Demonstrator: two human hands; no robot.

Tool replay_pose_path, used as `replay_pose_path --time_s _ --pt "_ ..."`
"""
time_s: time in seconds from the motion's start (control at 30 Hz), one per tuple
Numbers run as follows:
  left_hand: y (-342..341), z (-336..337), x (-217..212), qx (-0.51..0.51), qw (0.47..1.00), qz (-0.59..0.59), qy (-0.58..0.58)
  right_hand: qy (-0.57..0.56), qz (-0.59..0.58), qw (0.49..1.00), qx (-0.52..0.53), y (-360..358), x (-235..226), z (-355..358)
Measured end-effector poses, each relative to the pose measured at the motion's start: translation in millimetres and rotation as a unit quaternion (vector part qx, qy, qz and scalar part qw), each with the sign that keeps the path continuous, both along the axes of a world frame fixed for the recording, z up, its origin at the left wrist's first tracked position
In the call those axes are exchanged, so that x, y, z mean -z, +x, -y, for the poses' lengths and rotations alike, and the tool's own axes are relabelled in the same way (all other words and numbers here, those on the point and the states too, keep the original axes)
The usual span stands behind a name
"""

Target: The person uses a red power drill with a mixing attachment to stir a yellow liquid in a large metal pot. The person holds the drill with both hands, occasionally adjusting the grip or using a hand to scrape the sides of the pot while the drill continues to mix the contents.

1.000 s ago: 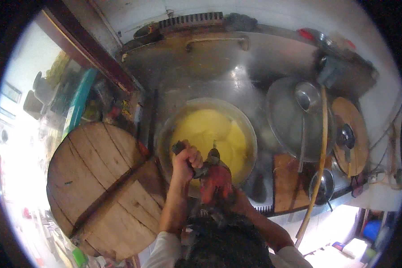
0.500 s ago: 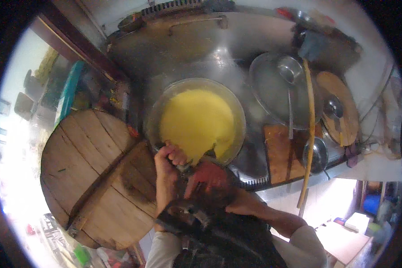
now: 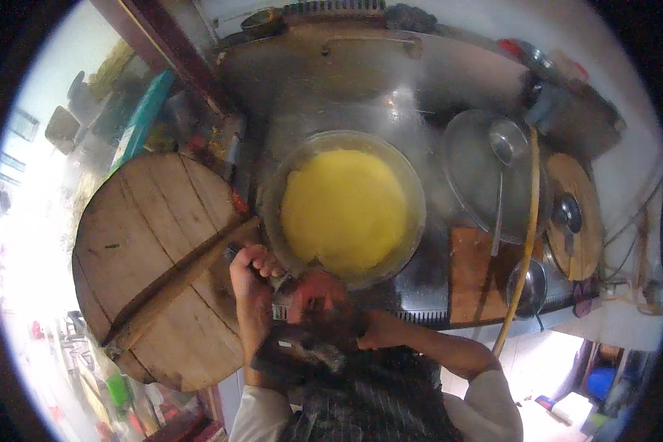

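Both hands work at the near rim of a wide metal bowl [image 3: 412,193] of smooth yellow batter [image 3: 344,210].

The left hand [image 3: 249,274] has its fingers [image 3: 261,259] curled tight round a small dark tool at the rim; the right hand [image 3: 318,293] presses beside it, its grip unclear. A round wooden plank lid [image 3: 155,272] lies just left on the steel desk [image 3: 331,81].

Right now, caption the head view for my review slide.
Both hands, left hand and right hand, at the near rim of a steaming wok of yellow batter.
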State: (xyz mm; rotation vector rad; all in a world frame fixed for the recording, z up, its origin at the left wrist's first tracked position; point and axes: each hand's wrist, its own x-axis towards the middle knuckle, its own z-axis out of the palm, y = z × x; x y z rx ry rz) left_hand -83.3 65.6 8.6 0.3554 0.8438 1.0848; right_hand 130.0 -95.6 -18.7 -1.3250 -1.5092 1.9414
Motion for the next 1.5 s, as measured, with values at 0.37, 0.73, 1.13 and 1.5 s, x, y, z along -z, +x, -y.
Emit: replay_pose_path --time_s 0.37,0.73,1.13,1.5 --pt "105 24 18 0.006 0.997 -0.053 0.049 -0.185 -0.312 0.884 0.294 44 90 21" --pt "120 67 39 0.044 0.994 -0.077 0.069 -0.123 -0.206 0.934 0.263 65 142 94" --pt "67 87 -21 -0.023 0.995 -0.069 -0.073 0.1 0.05 0.992 0.056 47 66 109" --pt "37 29 0 -0.082 0.99 -0.105 -0.034 0.143 0.073 0.987 -0.004 22 58 8"
